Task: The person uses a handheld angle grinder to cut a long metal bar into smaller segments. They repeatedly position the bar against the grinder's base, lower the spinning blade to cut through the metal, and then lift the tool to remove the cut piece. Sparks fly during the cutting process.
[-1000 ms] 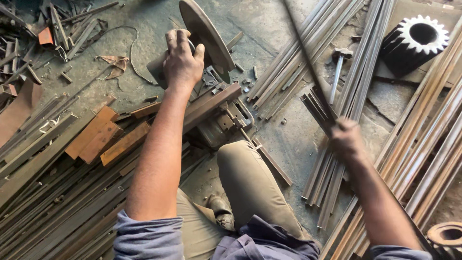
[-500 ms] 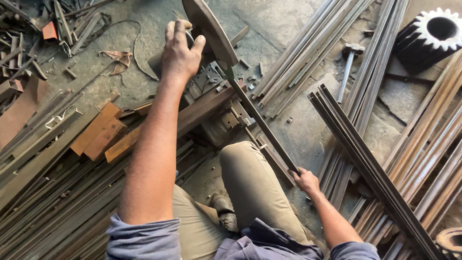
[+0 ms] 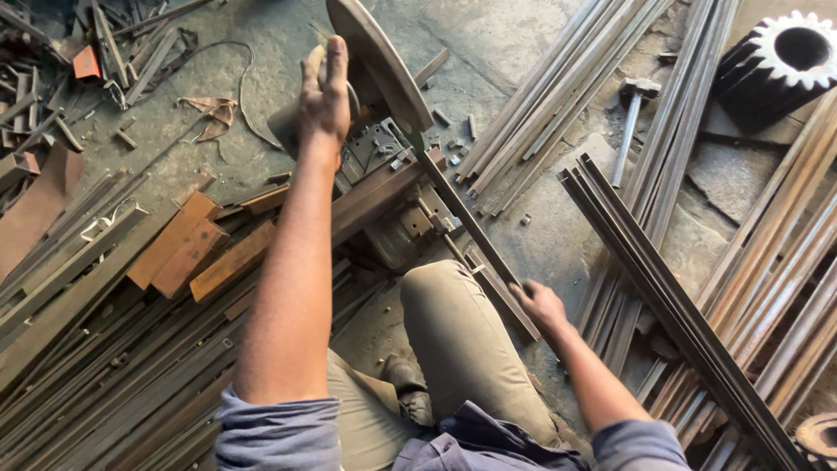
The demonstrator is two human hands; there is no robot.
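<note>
My left hand (image 3: 324,92) grips the handle of a chop saw, whose round blade guard (image 3: 377,61) stands just right of it. My right hand (image 3: 540,303) holds the near end of a long dark metal bar (image 3: 466,222). The bar runs up and left from that hand into the saw's clamp (image 3: 427,214) under the blade. I sit on the floor with a bent knee (image 3: 458,336) between my two arms.
Rusty flat offcuts (image 3: 187,244) and long strips (image 3: 78,349) lie piled on the left. Bundles of metal rods (image 3: 558,96) and angle bars (image 3: 671,305) cover the right. A hammer (image 3: 629,126) lies among them. A large toothed gear (image 3: 780,65) sits at top right.
My right hand let go of the raised bars at the right, which now lie on the pile. It moved left and took hold of the bar in the saw. The left hand stayed on the handle.
</note>
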